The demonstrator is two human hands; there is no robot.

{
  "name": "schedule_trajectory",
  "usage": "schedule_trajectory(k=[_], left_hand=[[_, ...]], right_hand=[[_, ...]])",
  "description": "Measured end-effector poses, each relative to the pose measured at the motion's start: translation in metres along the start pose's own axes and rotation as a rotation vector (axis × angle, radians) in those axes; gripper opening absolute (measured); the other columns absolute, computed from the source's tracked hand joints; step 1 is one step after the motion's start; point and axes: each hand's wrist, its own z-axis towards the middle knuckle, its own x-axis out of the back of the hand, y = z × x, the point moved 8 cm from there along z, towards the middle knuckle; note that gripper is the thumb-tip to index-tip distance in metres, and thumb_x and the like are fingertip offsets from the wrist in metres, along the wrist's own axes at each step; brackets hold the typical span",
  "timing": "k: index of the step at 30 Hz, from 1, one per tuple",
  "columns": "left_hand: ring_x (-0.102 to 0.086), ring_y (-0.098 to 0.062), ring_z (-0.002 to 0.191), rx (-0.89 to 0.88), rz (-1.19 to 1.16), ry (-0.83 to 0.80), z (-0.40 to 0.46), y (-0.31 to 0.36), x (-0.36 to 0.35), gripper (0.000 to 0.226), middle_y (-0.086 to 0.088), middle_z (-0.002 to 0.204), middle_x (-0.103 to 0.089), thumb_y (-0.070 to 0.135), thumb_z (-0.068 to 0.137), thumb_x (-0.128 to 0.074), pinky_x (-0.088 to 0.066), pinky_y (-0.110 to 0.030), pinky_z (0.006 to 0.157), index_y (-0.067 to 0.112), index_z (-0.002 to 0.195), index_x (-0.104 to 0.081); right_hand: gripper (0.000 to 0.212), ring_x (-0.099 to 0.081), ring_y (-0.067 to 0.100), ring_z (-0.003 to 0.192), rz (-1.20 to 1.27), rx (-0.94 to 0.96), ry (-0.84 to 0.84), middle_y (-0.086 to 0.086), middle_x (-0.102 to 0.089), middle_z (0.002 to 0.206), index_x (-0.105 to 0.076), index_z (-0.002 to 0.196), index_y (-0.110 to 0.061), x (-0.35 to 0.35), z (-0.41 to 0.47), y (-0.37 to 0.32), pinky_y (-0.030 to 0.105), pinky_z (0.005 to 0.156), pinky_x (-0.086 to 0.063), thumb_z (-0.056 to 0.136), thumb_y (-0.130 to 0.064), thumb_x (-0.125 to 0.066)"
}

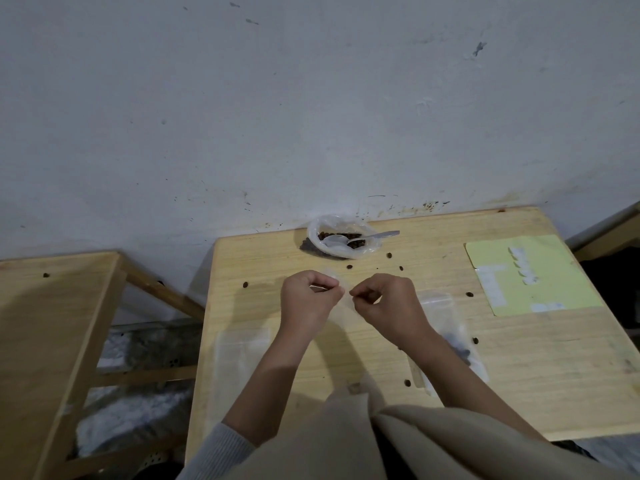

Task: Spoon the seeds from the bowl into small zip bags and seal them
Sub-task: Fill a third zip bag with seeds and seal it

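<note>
My left hand (307, 296) and my right hand (388, 303) pinch the top edge of a small clear zip bag (341, 308) above the middle of the wooden table (519, 368). The bag looks empty and hangs between the fingers. At the back edge sits a clear plastic bowl (341, 237) with dark brown seeds, and a metal spoon (367, 237) rests in it, handle pointing right. A zip bag holding seeds (450, 344) lies flat to the right, partly under my right forearm. A stack of empty clear bags (240, 358) lies at the left.
Loose seeds (389, 255) are scattered over the tabletop. A pale yellow sheet with white labels (530, 275) lies at the right rear. A second wooden table (52, 341) stands to the left across a gap. A white wall rises just behind the bowl.
</note>
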Motion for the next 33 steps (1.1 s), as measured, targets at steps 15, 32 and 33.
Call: schedule_trajectory(k=[15, 32, 33], left_hand=[[-0.058, -0.007, 0.058, -0.042, 0.235, -0.069, -0.005, 0.001, -0.003, 0.022, 0.006, 0.065, -0.063, -0.001, 0.069, -0.072, -0.044, -0.017, 0.053, 0.016, 0.060, -0.063], [-0.037, -0.005, 0.122, -0.474, 0.342, -0.139, -0.012, 0.022, -0.013, 0.097, 0.017, 0.132, -0.035, 0.048, 0.051, -0.088, -0.034, -0.021, 0.098, 0.029, 0.130, -0.035], [-0.028, -0.007, 0.129, -0.513, 0.462, -0.140, -0.009, 0.016, -0.014, 0.113, 0.016, 0.139, -0.028, 0.058, 0.047, -0.085, -0.027, -0.025, 0.105, 0.028, 0.139, -0.028]], right_hand=[[0.020, -0.052, 0.016, 0.055, -0.220, 0.186, 0.220, 0.008, -0.058, 0.069, -0.074, 0.077, 0.002, 0.007, 0.007, -0.016, 0.015, 0.051, -0.036, 0.065, 0.015, -0.064], [0.017, -0.050, 0.000, 0.045, 0.056, -0.188, -0.026, -0.012, -0.056, 0.060, -0.070, 0.075, -0.019, 0.027, 0.017, 0.001, 0.012, 0.047, -0.037, 0.067, -0.016, -0.085], [0.020, -0.049, 0.000, 0.045, 0.096, -0.218, -0.033, -0.012, -0.056, 0.058, -0.069, 0.074, -0.020, 0.029, 0.017, 0.002, 0.011, 0.045, -0.037, 0.064, -0.018, -0.087]])
